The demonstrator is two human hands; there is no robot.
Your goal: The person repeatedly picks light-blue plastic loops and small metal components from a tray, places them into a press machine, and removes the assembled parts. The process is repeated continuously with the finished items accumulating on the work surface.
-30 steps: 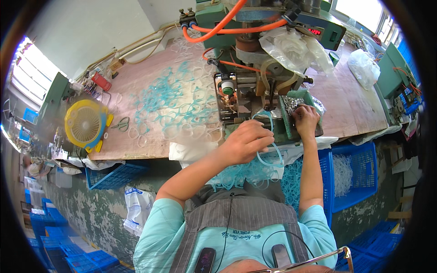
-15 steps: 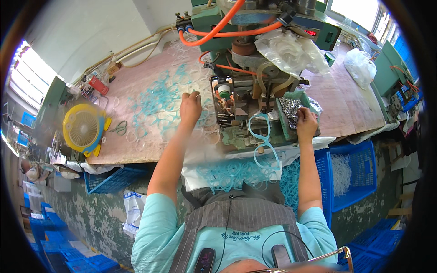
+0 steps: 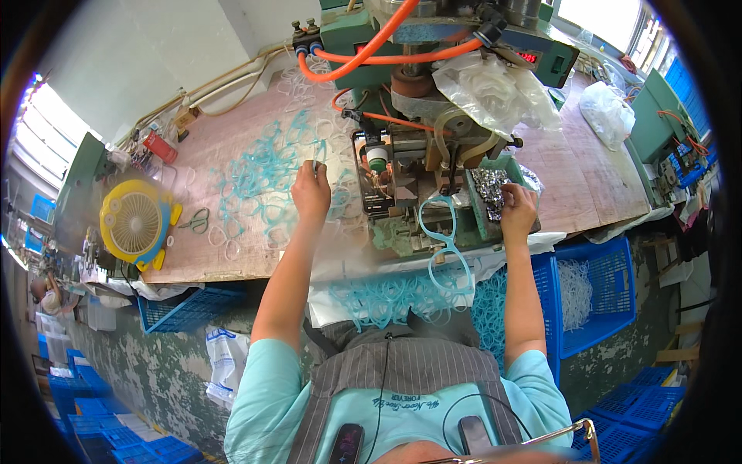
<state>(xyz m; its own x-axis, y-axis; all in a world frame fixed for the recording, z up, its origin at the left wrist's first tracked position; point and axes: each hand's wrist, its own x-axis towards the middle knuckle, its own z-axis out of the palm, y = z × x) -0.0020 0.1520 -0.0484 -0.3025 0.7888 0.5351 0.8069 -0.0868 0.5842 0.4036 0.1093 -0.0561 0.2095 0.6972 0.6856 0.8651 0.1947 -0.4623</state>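
My left hand [image 3: 311, 195] is over the table beside scattered light-blue eyeglass frames [image 3: 259, 164]. Its fingers are closed; a pale-blue strip shows at the fingertips, but whether it is gripped is unclear. On the right, my right hand [image 3: 519, 210] has its fingertips pinched at a heap of small shiny metal pieces [image 3: 489, 189] in a green tray [image 3: 481, 220]. What it pinches is too small to make out. Between my hands, one light-blue eyeglass frame [image 3: 442, 249] hangs at the front of the green machine [image 3: 402, 241]. More frames [image 3: 379, 300] are piled at my lap.
Orange air hoses [image 3: 348, 73] and a clear plastic bag [image 3: 495, 91] are on the machine. A phone [image 3: 360, 182] stands at its left side. Farther left are a yellow fan [image 3: 135, 223] and scissors [image 3: 198, 221]. Blue crates [image 3: 599, 301] flank me below the table edge.
My left hand has shifted slightly left and down, and a pale-blue strip now shows at its fingertips. My right hand stays at the metal pieces. The whole view has shifted slightly.
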